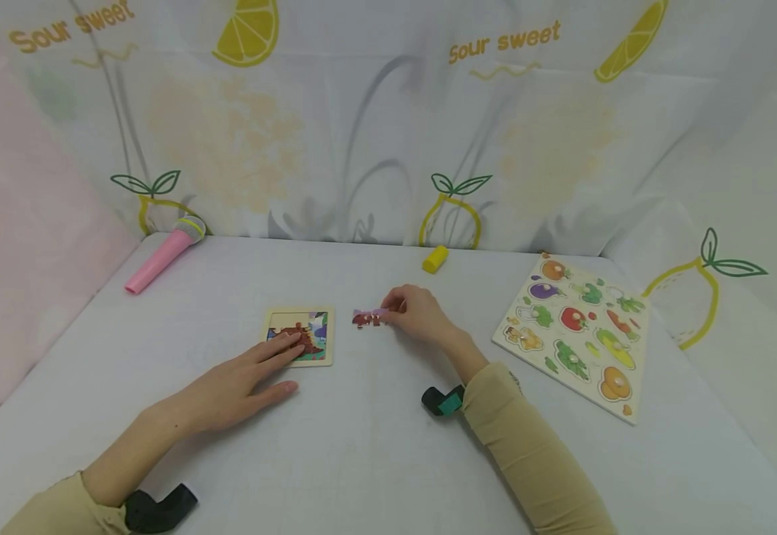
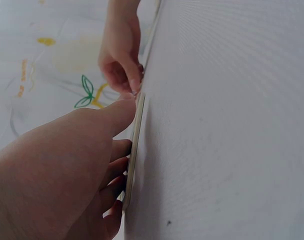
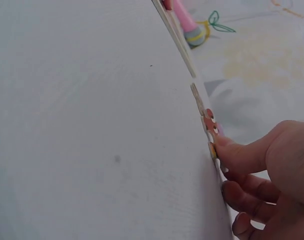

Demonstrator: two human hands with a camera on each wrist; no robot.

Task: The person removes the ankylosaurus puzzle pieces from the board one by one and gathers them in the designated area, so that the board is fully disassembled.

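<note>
A small jigsaw puzzle (image 1: pixel 319 336) in a pale wooden frame lies on the table, part of its picture filled and bare board showing at its upper left. Across it rests my left hand (image 1: pixel 248 383), fingers extended over the pieces. In the left wrist view the frame's thin edge (image 2: pixel 134 150) runs beside the fingers. To the right of the frame, my right hand (image 1: pixel 418 316) pinches a jigsaw piece (image 1: pixel 378 317) between thumb and fingers. Another reddish piece (image 1: pixel 360 319) lies against it. The right wrist view shows the thumb on the piece, low over the table.
On the right lies a vegetable peg puzzle board (image 1: pixel 572 319). A yellow cylinder (image 1: pixel 435 259) sits near the back edge, and a pink toy microphone (image 1: pixel 168 254) at the back left. A printed lemon curtain (image 1: pixel 375 126) hangs behind the white table (image 1: pixel 362 461).
</note>
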